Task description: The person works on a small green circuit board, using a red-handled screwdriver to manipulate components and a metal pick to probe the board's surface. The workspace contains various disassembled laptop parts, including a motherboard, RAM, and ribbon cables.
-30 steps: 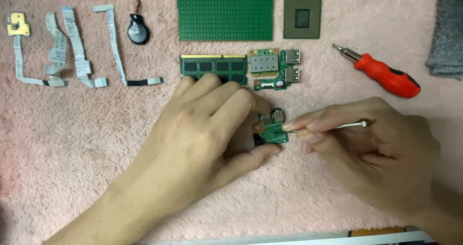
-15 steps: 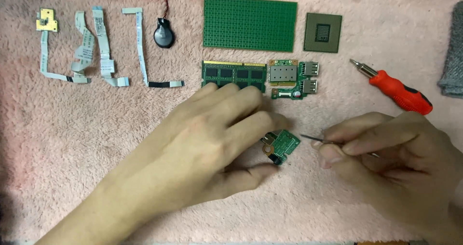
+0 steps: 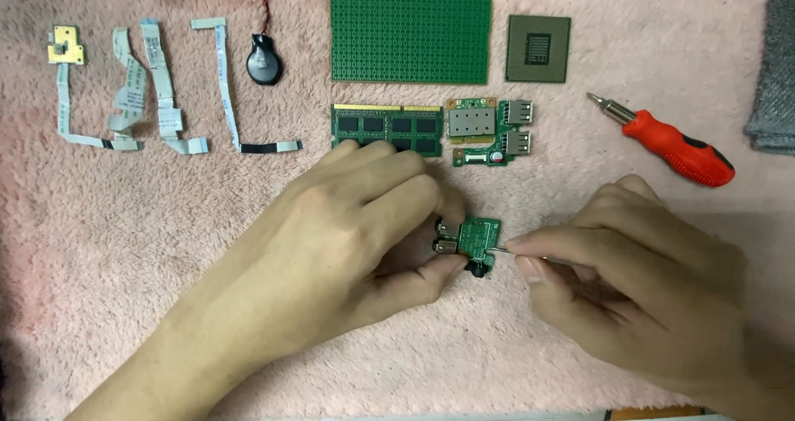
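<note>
My left hand (image 3: pixel 348 230) pinches a small green circuit board (image 3: pixel 478 237) with metal jacks on its left edge, holding it just above the pink fleece. My right hand (image 3: pixel 638 288) grips a thin metal tool (image 3: pixel 501 250), probably tweezers, whose tip touches the board's right edge. Most of the tool is hidden inside my fingers.
Laid out on the pink fleece (image 3: pixel 166 247) are a green perforated board (image 3: pixel 410 38), a square chip (image 3: pixel 538 48), a memory stick (image 3: pixel 387 127), a port board (image 3: pixel 490 129), a red screwdriver (image 3: pixel 675 144), a coin cell (image 3: pixel 264 59), several ribbon cables (image 3: pixel 157 90) and grey cloth (image 3: pixel 774 73).
The view has shifted so the laid-out parts sit lower in frame. My right hand drew away from the small board, then brought the tool tip back to its right edge.
</note>
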